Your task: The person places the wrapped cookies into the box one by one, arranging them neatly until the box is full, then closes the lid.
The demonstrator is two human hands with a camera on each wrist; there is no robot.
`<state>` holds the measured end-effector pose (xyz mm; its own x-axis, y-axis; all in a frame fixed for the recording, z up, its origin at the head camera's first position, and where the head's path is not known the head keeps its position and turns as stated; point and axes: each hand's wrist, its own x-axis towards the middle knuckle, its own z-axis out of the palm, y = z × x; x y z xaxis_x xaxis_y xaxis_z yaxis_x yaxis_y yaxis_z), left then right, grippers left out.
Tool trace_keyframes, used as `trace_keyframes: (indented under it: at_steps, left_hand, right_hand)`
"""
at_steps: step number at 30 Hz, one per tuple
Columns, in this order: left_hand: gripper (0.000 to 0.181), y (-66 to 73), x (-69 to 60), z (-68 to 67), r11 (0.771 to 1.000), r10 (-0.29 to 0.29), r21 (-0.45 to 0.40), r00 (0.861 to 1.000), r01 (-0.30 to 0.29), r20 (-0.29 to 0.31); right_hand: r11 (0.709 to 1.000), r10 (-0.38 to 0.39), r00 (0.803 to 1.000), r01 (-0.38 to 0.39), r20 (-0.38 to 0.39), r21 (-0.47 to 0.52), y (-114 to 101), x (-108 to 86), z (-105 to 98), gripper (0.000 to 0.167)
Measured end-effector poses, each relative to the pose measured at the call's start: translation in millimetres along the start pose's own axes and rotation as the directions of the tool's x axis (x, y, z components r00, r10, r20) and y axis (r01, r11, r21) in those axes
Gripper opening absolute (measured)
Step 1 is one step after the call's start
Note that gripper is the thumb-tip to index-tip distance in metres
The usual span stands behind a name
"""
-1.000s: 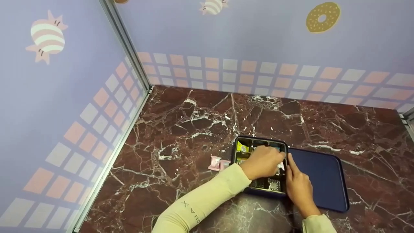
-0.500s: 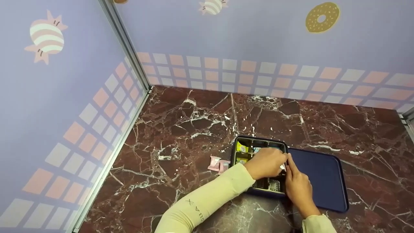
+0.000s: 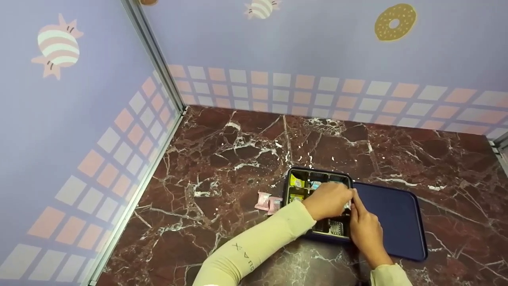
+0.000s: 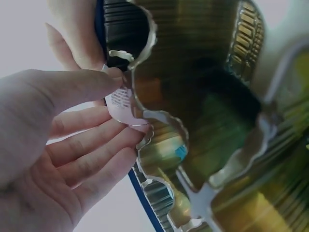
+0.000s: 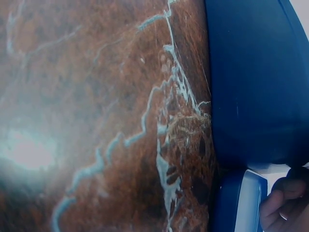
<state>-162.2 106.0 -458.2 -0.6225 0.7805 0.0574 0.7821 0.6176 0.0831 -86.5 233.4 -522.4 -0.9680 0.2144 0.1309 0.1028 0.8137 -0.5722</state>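
A navy box (image 3: pixel 329 239) with a divided insert stands on the marble surface. My left hand (image 3: pixel 329 201) reaches over its right-hand compartments. In the left wrist view, the thumb and fingers pinch a pale pink wrapped sweet (image 4: pixel 121 101) with small print, beside the insert's scalloped edge. My right hand (image 3: pixel 367 230) holds the box's right side, one finger lying along the rim; its far fingers are hidden. Yellow wrapped sweets (image 3: pixel 297 181) fill compartments on the left, and a blue-and-white wrapped sweet (image 3: pixel 315 185) sits at the back.
The navy lid (image 3: pixel 391 220) lies flat at the box's right. Two pink wrapped sweets (image 3: pixel 262 200) lie on the marble surface (image 3: pixel 222 230) just left of the box. Patterned panels (image 3: pixel 317 47) close off the back and left.
My left hand has shifted slightly right and down within the box, uncovering the blue-and-white sweet at the back. My right hand has hardly moved.
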Motion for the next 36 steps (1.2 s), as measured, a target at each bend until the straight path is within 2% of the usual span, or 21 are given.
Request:
trace_keyframes:
  at_steps: [5,10,17,21,25,36]
  left_hand:
    - [0.019,-2.2,0.3,-2.6,1.000,-0.004,-0.010,1.000,0.004,0.013]
    - [0.029,-8.5,3.0,-9.8,0.999,-0.037,-0.003,0.998,0.037,0.044]
    - [0.019,-17.9,13.4,-15.3,0.998,-0.062,-0.010,0.997,0.062,0.036]
    - [0.014,-22.1,20.5,-11.8,0.997,-0.076,-0.012,0.997,0.076,0.020]
    - [0.010,-23.8,27.8,-6.5,0.996,-0.085,-0.010,0.996,0.085,0.030]
    - [0.016,-15.4,42.7,2.0,0.992,-0.111,0.066,0.990,0.106,0.083]
  right_hand:
    - [1.000,-0.006,1.000,0.006,-0.008,0.004,-0.2,-0.1,0.6,0.044]
    - [1.000,0.020,1.000,-0.020,0.022,-0.002,-1.0,0.3,-1.8,0.045]
    - [1.000,0.025,0.999,-0.026,0.031,0.009,-0.3,0.3,-2.2,0.046]
    - [1.000,0.023,0.999,-0.024,0.033,0.013,-0.4,0.4,-0.9,0.046]
    - [1.000,0.022,0.999,-0.022,0.034,0.011,-0.2,0.4,-0.1,0.046]
    - [1.000,0.013,1.000,-0.013,0.018,0.009,0.5,0.9,0.3,0.045]
